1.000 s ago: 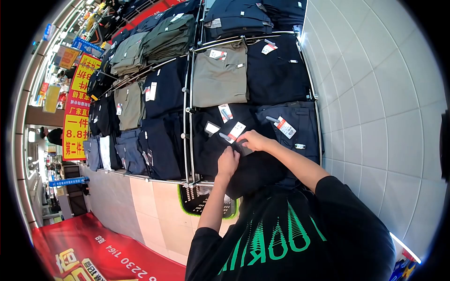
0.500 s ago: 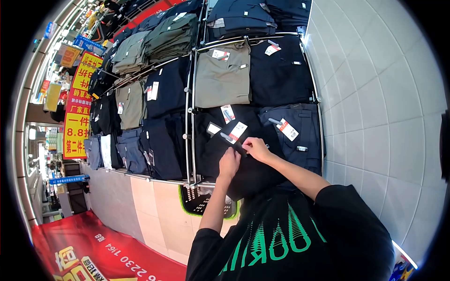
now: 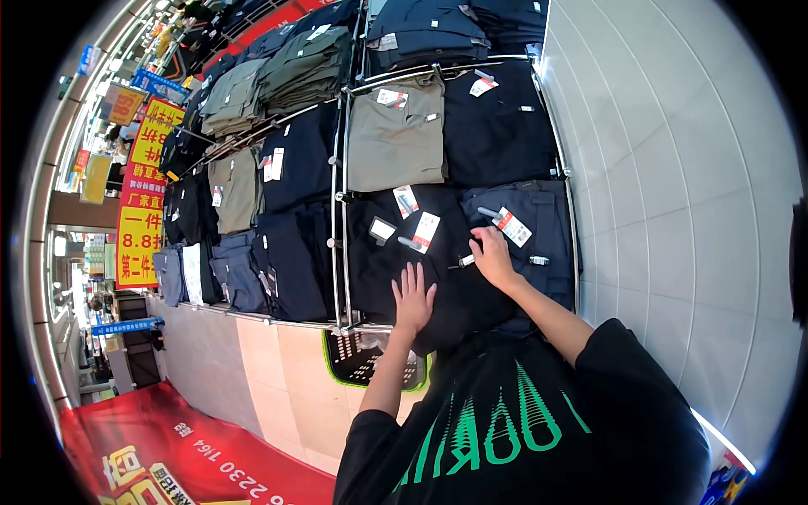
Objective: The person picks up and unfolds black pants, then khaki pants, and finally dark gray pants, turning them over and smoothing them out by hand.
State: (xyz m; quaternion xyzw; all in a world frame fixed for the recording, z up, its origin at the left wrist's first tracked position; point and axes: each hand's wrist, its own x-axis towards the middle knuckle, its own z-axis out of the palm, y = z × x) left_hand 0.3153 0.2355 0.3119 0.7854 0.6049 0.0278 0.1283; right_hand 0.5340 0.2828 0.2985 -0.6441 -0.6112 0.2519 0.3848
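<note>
A folded pair of black trousers (image 3: pixel 459 299) lies on the rack in front of me, with a white and red tag (image 3: pixel 426 231) on it. My left hand (image 3: pixel 413 300) rests flat on this cloth, fingers spread, just below the tag. At the right side of the trousers is my right hand (image 3: pixel 495 259), its fingers loosely bent and apart with nothing visible in them. Beside its thumb is a small white label (image 3: pixel 467 261). Dark grey-blue trousers (image 3: pixel 545 220) with a red and white tag (image 3: pixel 511 227) lie just beyond the right hand.
Khaki trousers (image 3: pixel 396 147) and more black trousers (image 3: pixel 497 135) lie farther back, between metal rails (image 3: pixel 340 168). A green-rimmed black basket (image 3: pixel 343 358) stands on the floor below. Grey tiles (image 3: pixel 665 185) run along the right, and a red banner (image 3: pixel 202 446) is at lower left.
My hands have moved apart from the pinch below the tag. The left has flattened onto the black trousers; the right has shifted right and up. The trousers now lie flatter.
</note>
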